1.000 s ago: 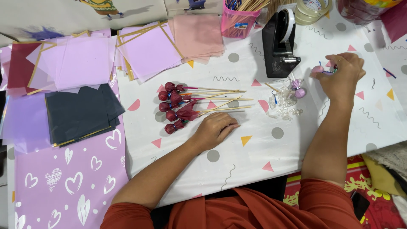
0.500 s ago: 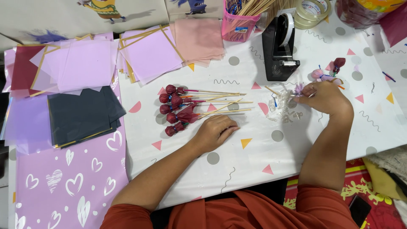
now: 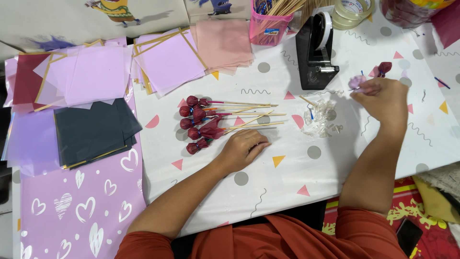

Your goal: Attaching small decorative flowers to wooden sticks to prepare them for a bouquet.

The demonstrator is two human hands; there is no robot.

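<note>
My left hand (image 3: 243,149) rests palm down on the white patterned table cover (image 3: 287,192), fingers curled, just below a bunch of dark red wrapped balls on wooden sticks (image 3: 199,123). My right hand (image 3: 381,98) is raised at the right, fingers closed on a small lilac wrapped piece (image 3: 357,81). A dark red wrapped ball (image 3: 384,67) lies just beyond that hand. Clear crumpled wrap scraps (image 3: 323,117) lie between my hands.
A black tape dispenser (image 3: 315,50) stands at the back, with a pink cup of sticks (image 3: 269,24) and tape rolls (image 3: 353,10) nearby. Stacks of lilac (image 3: 170,62), pink (image 3: 223,43) and dark paper sheets (image 3: 93,129) cover the left. Heart-print paper (image 3: 76,206) lies front left.
My right hand drew back from the far right toward me, then lifted a little with the lilac piece. My left hand stayed put.
</note>
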